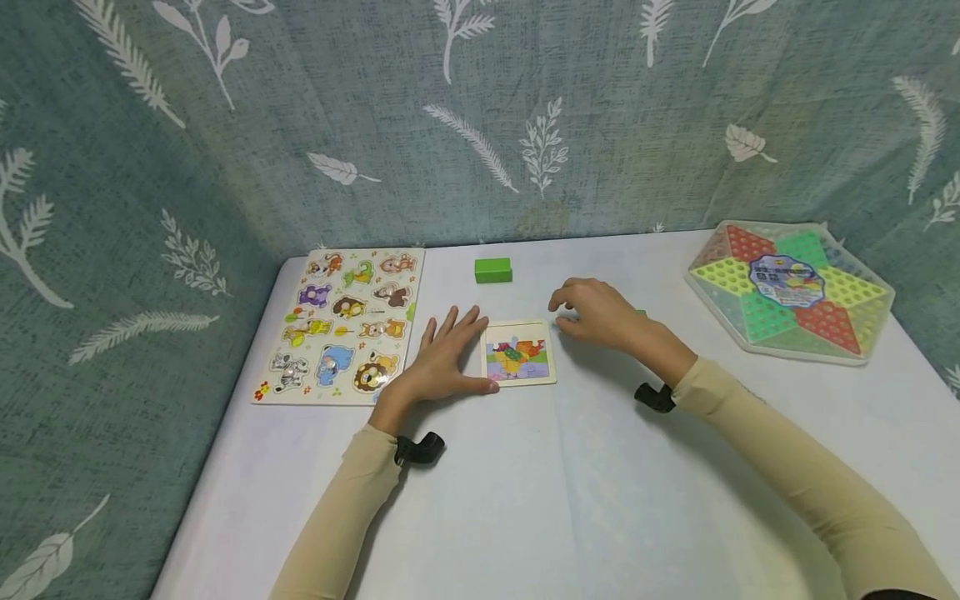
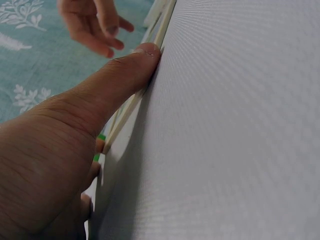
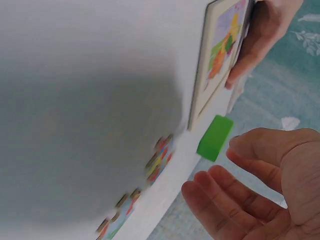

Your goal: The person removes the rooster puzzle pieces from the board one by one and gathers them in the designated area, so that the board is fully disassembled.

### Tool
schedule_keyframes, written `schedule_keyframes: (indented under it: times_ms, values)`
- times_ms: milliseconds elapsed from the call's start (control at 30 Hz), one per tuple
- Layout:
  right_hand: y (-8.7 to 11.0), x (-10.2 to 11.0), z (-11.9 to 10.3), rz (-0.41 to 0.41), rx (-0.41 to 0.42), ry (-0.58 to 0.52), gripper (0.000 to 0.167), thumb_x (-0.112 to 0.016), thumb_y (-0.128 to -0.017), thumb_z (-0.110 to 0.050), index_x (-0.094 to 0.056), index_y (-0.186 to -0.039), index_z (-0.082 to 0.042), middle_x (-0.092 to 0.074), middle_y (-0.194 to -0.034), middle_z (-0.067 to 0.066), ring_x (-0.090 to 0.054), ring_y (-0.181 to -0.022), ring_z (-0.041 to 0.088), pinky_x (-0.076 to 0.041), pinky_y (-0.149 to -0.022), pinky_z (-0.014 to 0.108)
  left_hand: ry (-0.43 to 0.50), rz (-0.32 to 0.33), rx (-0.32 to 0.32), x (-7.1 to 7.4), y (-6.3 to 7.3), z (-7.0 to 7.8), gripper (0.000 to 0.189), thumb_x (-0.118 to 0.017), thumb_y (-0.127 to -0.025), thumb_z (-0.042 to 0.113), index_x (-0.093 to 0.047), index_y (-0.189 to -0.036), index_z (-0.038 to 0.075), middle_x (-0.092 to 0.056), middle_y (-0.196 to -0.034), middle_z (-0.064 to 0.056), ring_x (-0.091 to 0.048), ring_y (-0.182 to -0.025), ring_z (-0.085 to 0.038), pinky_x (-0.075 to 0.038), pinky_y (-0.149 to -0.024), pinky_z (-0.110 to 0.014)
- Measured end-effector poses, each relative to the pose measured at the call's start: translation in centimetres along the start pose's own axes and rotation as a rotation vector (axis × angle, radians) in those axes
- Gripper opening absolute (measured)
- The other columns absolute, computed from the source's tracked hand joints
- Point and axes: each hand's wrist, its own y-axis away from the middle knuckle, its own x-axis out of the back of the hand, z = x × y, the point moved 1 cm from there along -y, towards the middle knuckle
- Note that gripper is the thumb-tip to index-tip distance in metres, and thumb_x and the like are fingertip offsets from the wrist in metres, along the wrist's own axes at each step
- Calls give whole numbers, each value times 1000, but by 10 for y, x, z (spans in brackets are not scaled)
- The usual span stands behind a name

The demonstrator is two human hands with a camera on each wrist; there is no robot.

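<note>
A small wooden puzzle tray (image 1: 516,330) lies on the table, a colourful picture (image 1: 517,360) filling most of it and a pale strip along its far side. My left hand (image 1: 441,365) spreads over its left end, the straight thumb (image 2: 125,72) against the near edge and a fingertip at the far left corner. To the right of the tray hovers my right hand (image 1: 600,317), loosely bent and holding nothing. Jigsaw pieces (image 3: 160,159) lie on the table close to that hand in the right wrist view; in the head view the hand mostly hides them.
A green block (image 1: 492,271) stands behind the tray. On the left lies an animal puzzle board (image 1: 348,327), partly under my left hand. At the far right is a hexagonal box (image 1: 787,292) with coloured triangular sections. A leaf-patterned cloth (image 1: 480,150) hangs behind the white table.
</note>
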Motion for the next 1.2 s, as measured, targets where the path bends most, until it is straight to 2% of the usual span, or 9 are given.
schedule_keyframes:
  times_ms: [467,733,1200]
  values:
    - [-17,-12,-24,-59,24,-31,20,-72,-89,-7,-74,-109,-2,-68,-107,12,-67,-97,26,-54,-83,43,-4,9,14,-1,1,1,111,-82,-74,58,-27,-160,15,-11,-167,-3,4,-153,-30,11,-117,-54]
    - [-22,-19,-35,-67,53,-77,24,-72,-89,-5,-72,-113,0,-68,-109,14,-68,-95,28,-55,-84,42,1,2,10,0,0,1,108,-80,-77,58,-26,-160,15,-10,-167,-3,4,-152,-31,11,-117,-55]
    - [-30,-30,-46,-92,94,-64,27,-73,-87,-6,-72,-114,-1,-68,-110,12,-67,-94,27,-55,-82,41,8,6,3,1,0,2,107,-80,-77,58,-28,-160,15,-10,-167,-3,5,-152,-32,11,-117,-56]
